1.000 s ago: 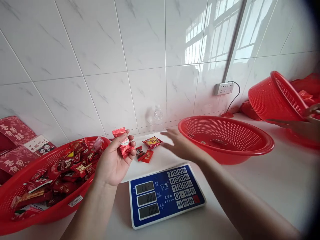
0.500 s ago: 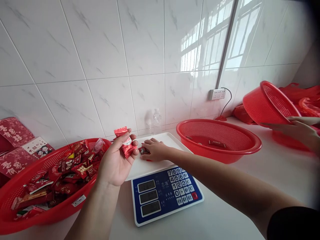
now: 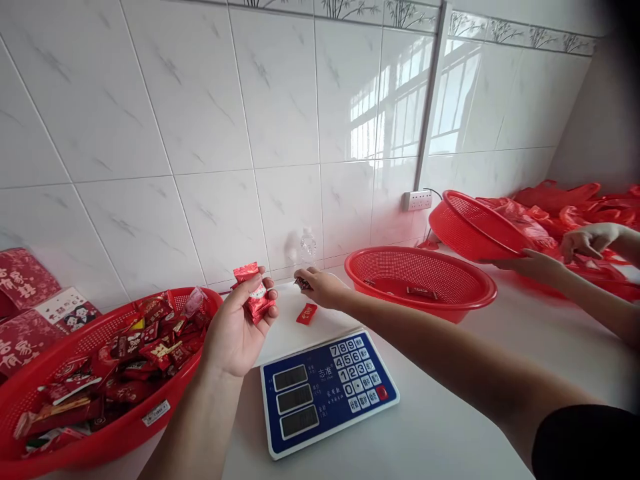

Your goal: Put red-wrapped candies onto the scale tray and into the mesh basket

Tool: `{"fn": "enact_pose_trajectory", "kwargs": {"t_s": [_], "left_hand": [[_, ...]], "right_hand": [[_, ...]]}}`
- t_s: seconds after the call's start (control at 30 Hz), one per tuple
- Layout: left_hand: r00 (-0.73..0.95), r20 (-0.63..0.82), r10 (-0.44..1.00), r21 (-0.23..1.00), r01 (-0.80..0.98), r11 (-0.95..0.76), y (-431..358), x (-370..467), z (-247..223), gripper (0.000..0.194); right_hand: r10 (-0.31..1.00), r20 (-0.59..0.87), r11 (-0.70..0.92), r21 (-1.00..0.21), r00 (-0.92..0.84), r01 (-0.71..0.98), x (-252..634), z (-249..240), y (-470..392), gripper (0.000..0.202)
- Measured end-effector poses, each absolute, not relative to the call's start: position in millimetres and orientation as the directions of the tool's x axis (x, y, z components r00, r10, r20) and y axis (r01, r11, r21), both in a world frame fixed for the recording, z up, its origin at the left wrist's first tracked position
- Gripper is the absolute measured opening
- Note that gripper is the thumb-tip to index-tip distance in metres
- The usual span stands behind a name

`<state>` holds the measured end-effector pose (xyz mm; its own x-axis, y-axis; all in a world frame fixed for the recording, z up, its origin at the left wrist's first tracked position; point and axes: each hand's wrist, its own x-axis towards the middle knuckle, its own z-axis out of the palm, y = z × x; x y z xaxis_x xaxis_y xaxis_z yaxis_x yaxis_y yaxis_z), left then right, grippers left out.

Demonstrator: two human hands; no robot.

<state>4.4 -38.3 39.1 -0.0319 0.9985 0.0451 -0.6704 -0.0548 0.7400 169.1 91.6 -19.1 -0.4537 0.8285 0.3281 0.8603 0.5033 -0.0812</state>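
Observation:
Between the thumb and fingers of my left hand (image 3: 240, 327) are red wrapped candies (image 3: 257, 293), one with a white label facing me. My right hand (image 3: 320, 287) pinches a small dark-wrapped candy (image 3: 303, 283) over the far part of the white scale pan (image 3: 280, 333). A flat red packet (image 3: 307, 313) with gold characters lies on the pan, just below my right hand. In front of the pan is the scale's blue panel (image 3: 330, 393) with dark displays and number keys.
A red basket (image 3: 187, 373) full of candies stands at the left, beside printed red boxes (image 3: 30, 320). Right of the scale, another red basket (image 3: 475, 300) holds a few packets. A co-worker's hands (image 3: 540, 267) tilt a third basket (image 3: 470, 230) near red bags (image 3: 560, 200). A clear bottle (image 3: 308, 247) stands by the wall.
My right hand has lifted from the pan with a dark candy, uncovering the flat red packet. My left hand keeps its candies. The co-worker's basket has shifted left and the view has tilted upward.

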Motion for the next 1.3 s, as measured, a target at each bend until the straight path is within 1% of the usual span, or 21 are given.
{"fn": "enact_pose_trajectory", "kwargs": {"t_s": [0.1, 0.17, 0.27, 0.37, 0.43, 0.47, 0.53, 0.63, 0.7, 0.77, 0.83, 0.87, 1.0, 1.1, 1.17, 1.23, 1.3], "left_hand": [[-0.034, 0.053, 0.998, 0.738, -0.672, -0.062, -40, 3, 40, 0.01], [-0.029, 0.06, 0.998, 0.738, -0.672, -0.064, -40, 1, 40, 0.01], [-0.034, 0.064, 0.997, 0.741, -0.668, -0.07, -39, 1, 39, 0.01], [-0.039, 0.068, 0.997, 0.746, -0.662, -0.077, -37, 2, 37, 0.011], [-0.038, 0.072, 0.997, 0.748, -0.659, -0.079, -37, 3, 36, 0.011], [-0.037, 0.072, 0.997, 0.749, -0.658, -0.079, -37, 4, 36, 0.011], [-0.039, 0.069, 0.997, 0.751, -0.656, -0.077, -36, 4, 35, 0.011], [-0.034, 0.062, 0.998, 0.756, -0.65, -0.069, -35, 6, 34, 0.011], [-0.029, 0.059, 0.998, 0.761, -0.645, -0.064, -35, 6, 34, 0.012], [-0.029, 0.059, 0.998, 0.765, -0.641, -0.064, -35, 7, 33, 0.011], [-0.033, 0.058, 0.998, 0.765, -0.64, -0.065, -35, 7, 33, 0.01], [-0.034, 0.056, 0.998, 0.765, -0.641, -0.065, -35, 7, 33, 0.01], [-0.019, 0.046, 0.999, 0.766, -0.641, -0.048, -35, 6, 33, 0.007], [-0.017, 0.022, 1.0, 0.76, -0.649, -0.028, -33, 5, 32, 0.005], [-0.023, 0.011, 1.0, 0.742, -0.67, -0.024, -32, 5, 31, 0.008], [-0.018, 0.016, 1.0, 0.715, -0.699, -0.025, -31, 5, 31, 0.011], [0.001, 0.032, 0.999, 0.7, -0.714, -0.022, -29, 5, 30, 0.011]], "right_hand": [[0.871, 0.332, 0.408, -0.082, -0.361, 0.909, 188, -5, 95, 0.037], [0.908, 0.315, 0.31, -0.065, -0.275, 0.949, 206, 4, 96, 0.04], [0.962, 0.236, 0.141, -0.015, -0.134, 0.99, 239, 13, 96, 0.046], [0.99, 0.139, 0.001, 0.046, -0.007, 0.999, 268, 15, 97, 0.052], [0.993, 0.112, -0.049, 0.081, 0.04, 0.995, 278, 15, 97, 0.055], [0.993, 0.114, -0.048, 0.093, 0.037, 0.994, 278, 15, 96, 0.055], [0.99, 0.134, 0.023, 0.101, -0.037, 0.995, 271, 14, 93, 0.052], [0.951, 0.135, 0.272, 0.072, -0.28, 0.959, 243, 12, 81, 0.046], [0.877, 0.092, 0.472, 0.031, -0.472, 0.881, 219, 7, 72, 0.045], [0.757, 0.036, 0.653, -0.017, -0.652, 0.757, 199, 0, 63, 0.045], [0.674, -0.005, 0.738, -0.035, -0.739, 0.674, 184, -9, 58, 0.045], [0.664, -0.011, 0.747, -0.028, -0.748, 0.664, 179, -13, 56, 0.045], [0.727, 0.051, 0.684, 0.034, -0.684, 0.729, 178, -23, 56, 0.04], [0.802, 0.126, 0.582, 0.052, -0.584, 0.811, 196, -18, 60, 0.044], [0.865, 0.193, 0.463, 0.049, -0.463, 0.885, 216, -9, 65, 0.048], [0.916, 0.245, 0.318, 0.04, -0.318, 0.947, 240, 1, 70, 0.046], [0.947, 0.261, 0.187, 0.029, -0.188, 0.982, 262, 9, 73, 0.043]]}}
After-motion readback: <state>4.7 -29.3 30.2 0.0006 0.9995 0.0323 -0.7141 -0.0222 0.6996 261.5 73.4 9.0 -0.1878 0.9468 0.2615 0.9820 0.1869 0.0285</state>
